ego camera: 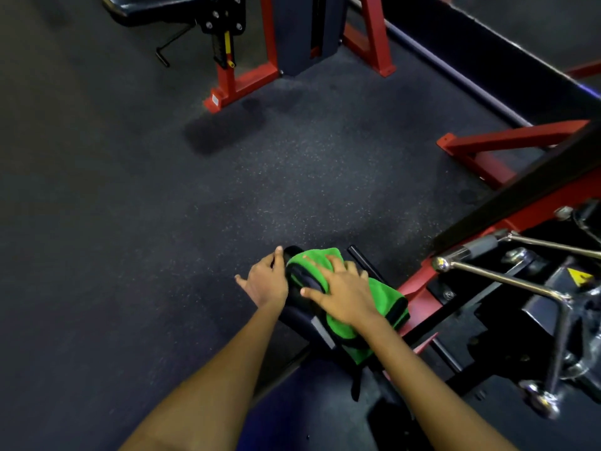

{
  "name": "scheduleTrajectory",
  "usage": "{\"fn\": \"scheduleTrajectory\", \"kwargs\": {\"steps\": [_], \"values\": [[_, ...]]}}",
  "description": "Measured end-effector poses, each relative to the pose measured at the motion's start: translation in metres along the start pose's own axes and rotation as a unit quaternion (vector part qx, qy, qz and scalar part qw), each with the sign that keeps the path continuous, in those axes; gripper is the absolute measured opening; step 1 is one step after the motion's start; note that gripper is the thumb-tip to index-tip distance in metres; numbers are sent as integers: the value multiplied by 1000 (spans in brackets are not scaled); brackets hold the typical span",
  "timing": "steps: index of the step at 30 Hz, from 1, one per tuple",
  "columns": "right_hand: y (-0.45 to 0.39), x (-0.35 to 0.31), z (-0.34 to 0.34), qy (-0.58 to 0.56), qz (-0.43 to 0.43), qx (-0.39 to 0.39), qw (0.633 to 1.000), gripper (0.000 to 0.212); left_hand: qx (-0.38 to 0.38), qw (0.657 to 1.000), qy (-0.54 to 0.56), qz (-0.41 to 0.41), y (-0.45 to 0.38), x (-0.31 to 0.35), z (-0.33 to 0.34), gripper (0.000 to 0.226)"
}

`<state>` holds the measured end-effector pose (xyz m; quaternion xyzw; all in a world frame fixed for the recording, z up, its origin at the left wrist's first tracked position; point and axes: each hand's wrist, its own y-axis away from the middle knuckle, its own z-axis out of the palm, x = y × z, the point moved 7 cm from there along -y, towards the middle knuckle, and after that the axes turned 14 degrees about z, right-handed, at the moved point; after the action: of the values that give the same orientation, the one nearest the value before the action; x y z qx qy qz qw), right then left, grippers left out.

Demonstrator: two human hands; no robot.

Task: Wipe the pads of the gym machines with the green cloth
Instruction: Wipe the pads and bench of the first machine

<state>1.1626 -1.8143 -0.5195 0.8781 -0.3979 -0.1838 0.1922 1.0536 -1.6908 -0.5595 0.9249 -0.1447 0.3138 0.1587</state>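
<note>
A green cloth (377, 297) lies draped over a black roller pad (297, 302) of a red-framed gym machine, low in the middle of the head view. My right hand (341, 294) presses flat on the cloth, fingers spread over the pad's top. My left hand (265, 281) holds the pad's left end, thumb on its round cap and fingers down its side. Part of the pad is hidden under the cloth and my hands. A dark blue seat pad (309, 405) shows below, between my forearms.
Chrome handles (507, 278) and black brackets of the same machine crowd the right side. Its red frame (507, 141) reaches across the floor at right. Another red machine with a weight stack (305, 30) and black seat (153, 8) stands far ahead. Speckled rubber floor (130, 206) spreads left.
</note>
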Motion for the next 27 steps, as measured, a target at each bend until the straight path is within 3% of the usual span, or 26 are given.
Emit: {"fn": "scheduleTrajectory", "kwargs": {"steps": [2, 5, 7, 10, 12, 15, 17, 19, 22, 24, 27], "values": [[33, 0, -2, 29, -92, 72, 993, 62, 25, 999, 46, -6, 6, -13, -2, 40], [56, 10, 4, 83, -175, 100, 976, 60, 37, 995, 90, 4, 13, -24, -3, 37], [39, 13, -2, 55, -123, 63, 989, 63, 36, 993, 110, 16, 14, -24, -5, 36], [0, 10, -8, -22, 34, -12, 999, 60, 26, 991, 130, 21, 15, -22, -4, 36], [-4, -4, -8, 1, 23, -8, 1000, 60, 17, 989, 144, 21, 15, -21, -3, 35], [26, -3, -5, 60, -82, 62, 993, 67, 3, 985, 168, 32, 13, -22, -4, 33], [47, 16, -2, 63, -100, 82, 990, 69, -5, 983, 183, 29, 12, -22, -5, 37], [39, 37, -6, 14, -49, 65, 997, 67, -1, 980, 197, 30, 9, -19, -7, 41], [2, 39, -5, -60, 86, -39, 994, 60, 5, 981, 189, 46, 4, -11, -7, 43], [-15, 15, -6, -71, 96, -61, 991, 68, 6, 983, 171, 62, 3, -7, -6, 42], [-4, -7, -5, 10, 37, -41, 998, 90, 15, 984, 157, 78, 4, -12, -5, 40]]}}
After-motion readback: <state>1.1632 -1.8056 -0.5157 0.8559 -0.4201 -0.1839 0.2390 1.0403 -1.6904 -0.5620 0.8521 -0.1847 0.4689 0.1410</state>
